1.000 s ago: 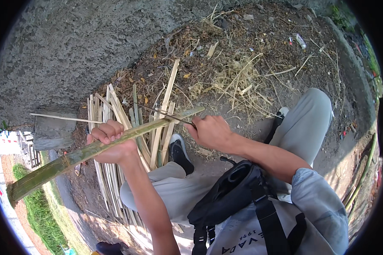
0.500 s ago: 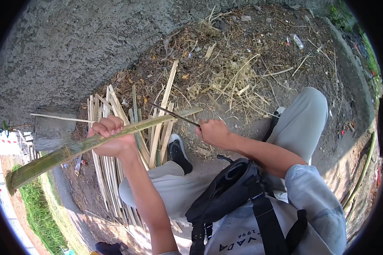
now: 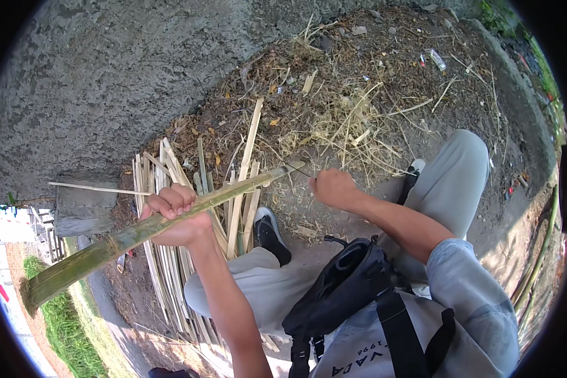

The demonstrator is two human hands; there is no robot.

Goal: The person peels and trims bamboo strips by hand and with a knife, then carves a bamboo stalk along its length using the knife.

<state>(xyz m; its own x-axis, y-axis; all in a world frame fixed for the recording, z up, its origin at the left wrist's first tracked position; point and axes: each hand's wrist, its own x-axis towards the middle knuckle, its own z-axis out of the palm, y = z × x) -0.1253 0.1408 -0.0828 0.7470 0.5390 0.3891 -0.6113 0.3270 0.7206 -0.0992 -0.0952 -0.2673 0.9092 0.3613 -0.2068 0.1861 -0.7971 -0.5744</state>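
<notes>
At the far left we see green grass [image 3: 60,315], with the thick end of the bamboo pole [image 3: 130,234] in front of it. The pole slants up rightward and tapers to a tip near the middle of the view. Above it, a thin pale stick [image 3: 101,188] crosses a grey block [image 3: 85,211] beside the rough wall [image 3: 138,75]. We find split strips [image 3: 164,277] bunched on the ground, some behind the pole. Our left grip [image 3: 186,228] is clenched around the pole, fingers curled over its top.

Farther right, a dark blade [image 3: 301,172] lies across the pole near its tip; we cannot tell whether it cuts in. Our right grip [image 3: 334,188] is closed on the blade's near end, its handle hidden by the fingers. Below sits a black bag [image 3: 340,290]. The grey shirt [image 3: 368,334] carries dark printed letters and smaller numerals, partly covered by the strap [image 3: 402,340]; we see no other legible writing. Beyond lie loose shavings [image 3: 356,120], a clear plastic piece [image 3: 437,60] and, far right, a green pole [image 3: 540,252].
</notes>
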